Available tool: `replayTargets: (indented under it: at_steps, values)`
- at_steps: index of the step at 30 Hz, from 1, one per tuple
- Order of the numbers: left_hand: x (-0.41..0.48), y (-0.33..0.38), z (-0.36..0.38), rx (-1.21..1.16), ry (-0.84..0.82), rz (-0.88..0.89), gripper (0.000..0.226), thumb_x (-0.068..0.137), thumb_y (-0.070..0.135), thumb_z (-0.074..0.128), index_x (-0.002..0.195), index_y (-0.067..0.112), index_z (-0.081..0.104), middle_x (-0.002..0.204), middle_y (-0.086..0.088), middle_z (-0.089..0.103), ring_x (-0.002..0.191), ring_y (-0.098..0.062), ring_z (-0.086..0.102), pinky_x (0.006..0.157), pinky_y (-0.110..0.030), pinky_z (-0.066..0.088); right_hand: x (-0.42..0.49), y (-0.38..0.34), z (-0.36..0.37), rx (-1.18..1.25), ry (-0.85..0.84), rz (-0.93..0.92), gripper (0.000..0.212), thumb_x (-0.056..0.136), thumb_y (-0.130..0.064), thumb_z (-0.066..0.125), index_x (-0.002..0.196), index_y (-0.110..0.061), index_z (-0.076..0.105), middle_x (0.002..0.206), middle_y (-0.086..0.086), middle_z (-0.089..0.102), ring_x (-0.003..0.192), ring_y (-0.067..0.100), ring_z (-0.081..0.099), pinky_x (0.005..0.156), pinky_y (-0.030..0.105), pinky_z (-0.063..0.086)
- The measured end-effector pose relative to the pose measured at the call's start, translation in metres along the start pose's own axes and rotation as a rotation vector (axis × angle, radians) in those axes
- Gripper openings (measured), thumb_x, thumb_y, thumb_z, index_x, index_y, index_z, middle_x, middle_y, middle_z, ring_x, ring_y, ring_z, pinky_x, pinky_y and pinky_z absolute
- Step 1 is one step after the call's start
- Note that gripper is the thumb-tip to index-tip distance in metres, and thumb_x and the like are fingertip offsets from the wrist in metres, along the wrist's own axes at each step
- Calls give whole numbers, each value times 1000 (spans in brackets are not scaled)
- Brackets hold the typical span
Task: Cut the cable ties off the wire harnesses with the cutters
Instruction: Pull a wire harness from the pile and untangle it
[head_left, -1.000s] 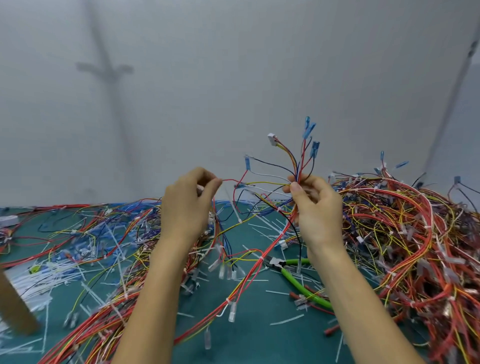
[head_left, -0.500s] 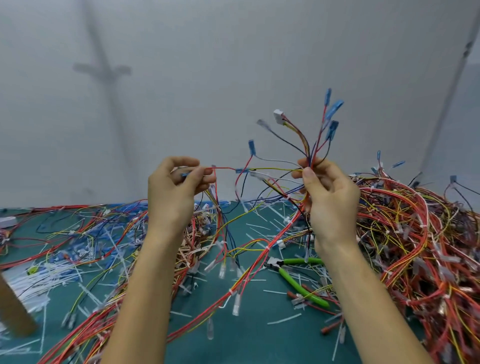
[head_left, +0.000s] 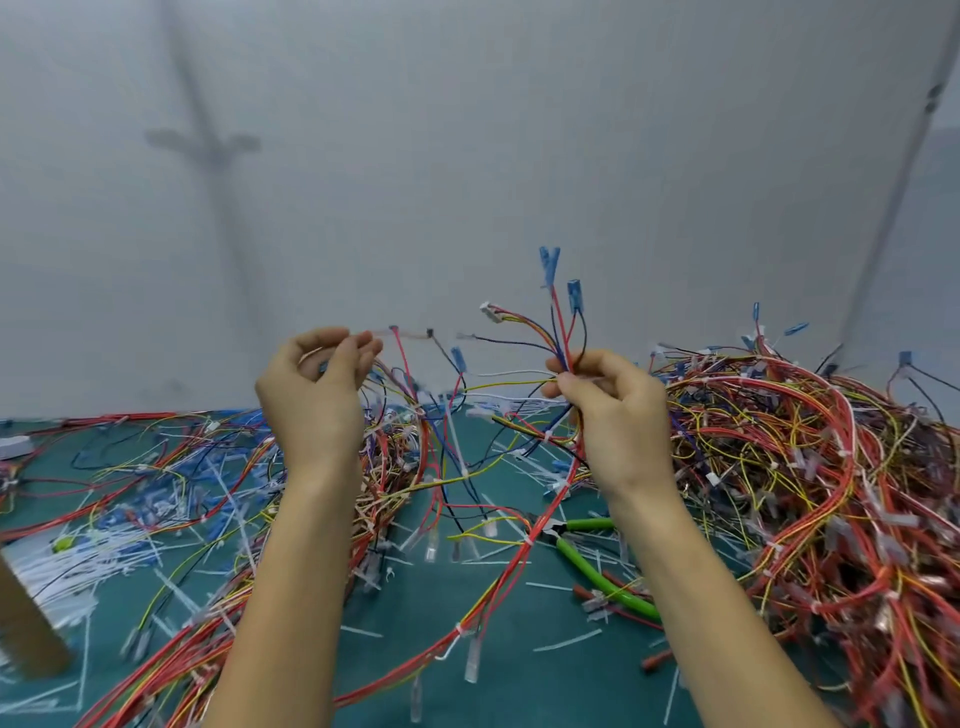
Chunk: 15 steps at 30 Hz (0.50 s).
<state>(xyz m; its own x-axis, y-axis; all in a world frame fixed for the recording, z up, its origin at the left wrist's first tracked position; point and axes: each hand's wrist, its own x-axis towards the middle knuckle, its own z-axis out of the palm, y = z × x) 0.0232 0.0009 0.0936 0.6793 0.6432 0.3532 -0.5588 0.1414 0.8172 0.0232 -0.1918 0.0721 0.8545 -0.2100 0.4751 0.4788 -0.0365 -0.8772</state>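
I hold one wire harness (head_left: 519, 540) up over the green mat (head_left: 530, 691). My right hand (head_left: 613, 415) pinches its bundle just below the blue terminals (head_left: 549, 260) and a white connector (head_left: 491, 312), which fan upward. My left hand (head_left: 314, 395) is raised with curled fingers pinching some of the harness's loose wires. The rest of the harness trails down to the mat, with white cable ties (head_left: 530, 540) on it. The green-handled cutters (head_left: 597, 561) lie on the mat below my right wrist, held by neither hand.
A big heap of red, yellow and orange harnesses (head_left: 810, 478) fills the right side. More harnesses and cut white ties (head_left: 72, 566) are strewn over the left. A brown cardboard piece (head_left: 26, 634) stands at the left edge. A grey wall rises behind.
Both hands have risen with the harness and moved a little apart. The left hand's fingers have loosened and shifted along the wires; the terminals now point more upright.
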Motion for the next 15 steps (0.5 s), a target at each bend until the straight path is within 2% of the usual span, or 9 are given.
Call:
replayTargets:
  at_steps: [3,6,8,11,15]
  values:
    - [5,-7,-8,43,5,-40,21,93,-11,51,86,8,58,88,-13,68,81,-21,72,75,-18,55,-3,0,3,5,-6,-8,20,92,-8,59,86,-23,70,68,-8,70,66,-2,60,54,9,41]
    - [5,-8,-8,118,-77,-36,21,94,-9,52,86,9,60,85,-12,69,72,-13,73,70,-17,56,-5,1,9,-54,-6,-36,21,92,-10,59,84,-26,70,68,-12,70,66,0,62,59,10,44]
    - [4,-7,-5,171,-116,8,21,95,-7,53,86,11,61,85,-9,69,68,-8,71,68,-15,55,-5,1,9,-45,6,-37,22,92,-9,59,84,-27,70,67,-11,70,64,-2,61,57,9,44]
    - [1,-4,0,199,-139,65,24,95,-6,53,85,14,63,85,-7,70,69,-7,70,67,-15,54,-4,0,6,63,52,-13,23,92,-4,58,85,-23,71,65,-6,69,55,-4,54,49,10,39]
    - [1,-6,0,176,-115,50,22,94,-7,55,86,12,62,86,-9,70,74,-11,73,69,-16,55,-4,-6,3,221,152,-67,25,93,1,53,83,-17,68,65,-10,69,61,-2,57,55,9,39]
